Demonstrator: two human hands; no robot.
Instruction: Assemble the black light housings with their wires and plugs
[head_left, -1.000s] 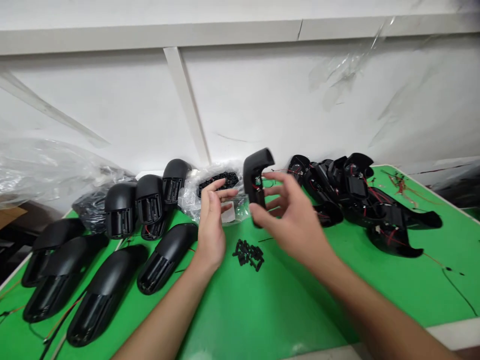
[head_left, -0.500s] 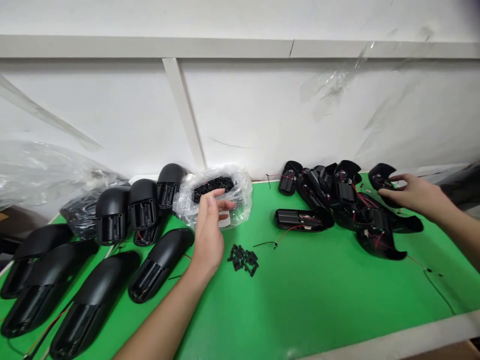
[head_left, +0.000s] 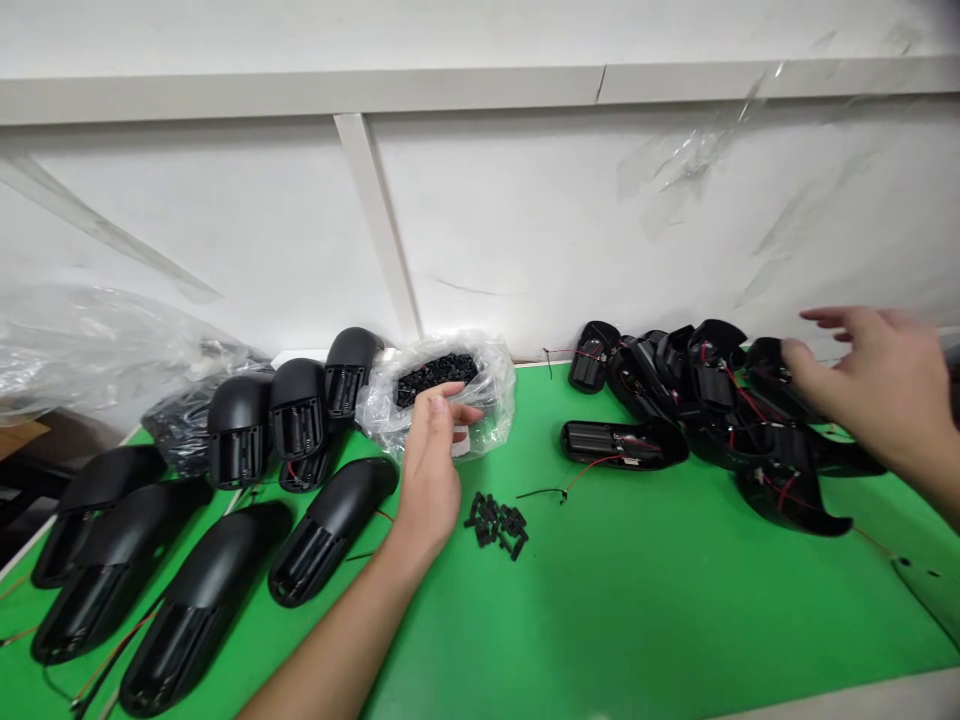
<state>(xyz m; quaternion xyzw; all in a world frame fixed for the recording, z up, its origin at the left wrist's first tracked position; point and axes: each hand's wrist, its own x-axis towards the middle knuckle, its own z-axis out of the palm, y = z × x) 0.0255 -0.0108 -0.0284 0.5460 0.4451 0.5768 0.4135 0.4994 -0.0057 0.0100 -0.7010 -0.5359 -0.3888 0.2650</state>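
Note:
My left hand (head_left: 431,465) rests over the green mat (head_left: 637,600), fingers bent together in a loose pinch at the mouth of a clear plastic bag (head_left: 491,385) full of small black parts. What the pinch holds is hidden. A little heap of the same small black parts (head_left: 496,525) lies just right of that hand. My right hand (head_left: 874,385), slightly blurred, hovers with fingers spread over a pile of open black housings with red wires (head_left: 712,390). Its thumb is beside one housing; nothing is gripped. One housing (head_left: 615,442) lies alone left of the pile.
Several closed black shells (head_left: 225,560) lie in rows on the left of the mat, with three upright ones (head_left: 298,410) behind them. Crumpled clear plastic (head_left: 82,340) sits at far left. A white wall panel runs along the back. The mat's front edge is at bottom right.
One second ago my right hand held a black housing in the middle; it swung right to the pile, gripped there, and now has its fingers spread. My left hand barely moved.

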